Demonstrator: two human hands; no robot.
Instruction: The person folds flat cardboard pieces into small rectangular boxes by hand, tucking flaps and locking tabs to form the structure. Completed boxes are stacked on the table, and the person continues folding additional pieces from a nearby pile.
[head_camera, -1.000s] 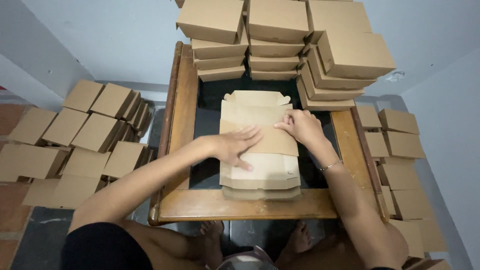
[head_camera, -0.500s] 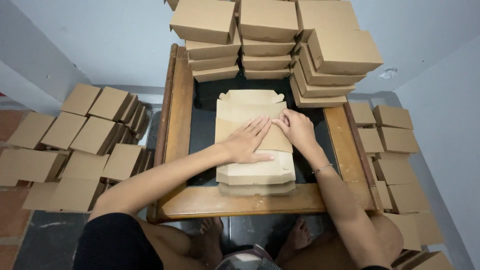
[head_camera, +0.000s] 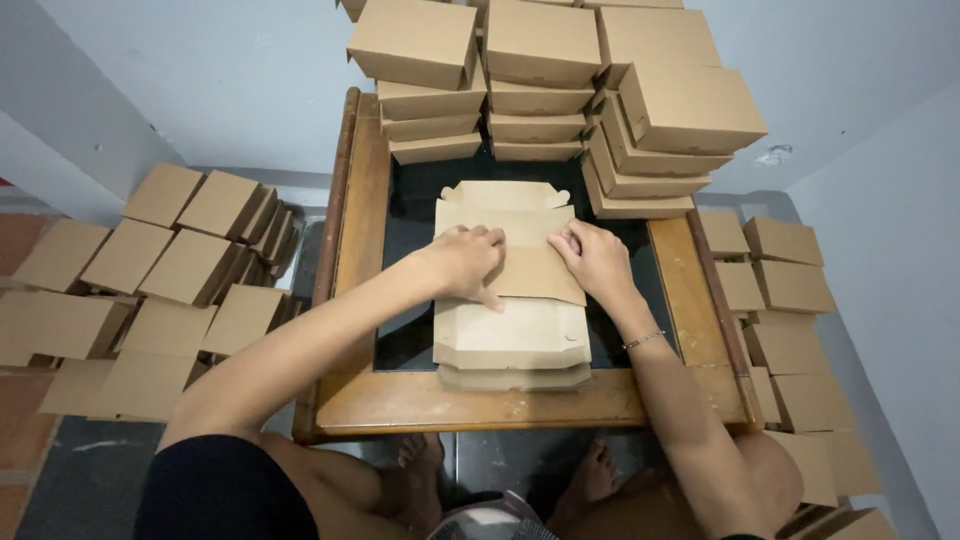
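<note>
- Far left, on the floor: a spread of folded brown cardboard boxes (head_camera: 150, 270), set in rows and partly overlapping, well apart from the hands.
- Centre: a low wooden table (head_camera: 365, 230) with a dark glass top; the person sits at its near edge, bare feet (head_camera: 590, 475) showing under it.
- On the glass, mid-table: a stack of flat box blanks (head_camera: 510, 345), brown card, lying flat. The near end of the stack reaches almost to the table's near rail.
- Top of the stack: one box blank (head_camera: 520, 235) partly folded, its far flap with notched corners lying toward the finished boxes.
- Left hand (head_camera: 465, 262): palm down on the left part of the top blank, fingers curled and pressing on the fold, thumb pointing toward the near side. It is not spread flat; whether an edge is pinched under the fingers cannot be told.
- Right hand (head_camera: 597, 262): palm down on the right part of the same blank, fingers bent at the crease, just beside the left hand's fingertips. A thin bracelet (head_camera: 643, 340) sits on that wrist.
- Far side of the table: stacks of assembled boxes (head_camera: 550, 70), three columns, the rightmost leaning and fanned out.
- Right, on the floor: more closed boxes (head_camera: 785, 290) in a row along the table's right rail.
</note>
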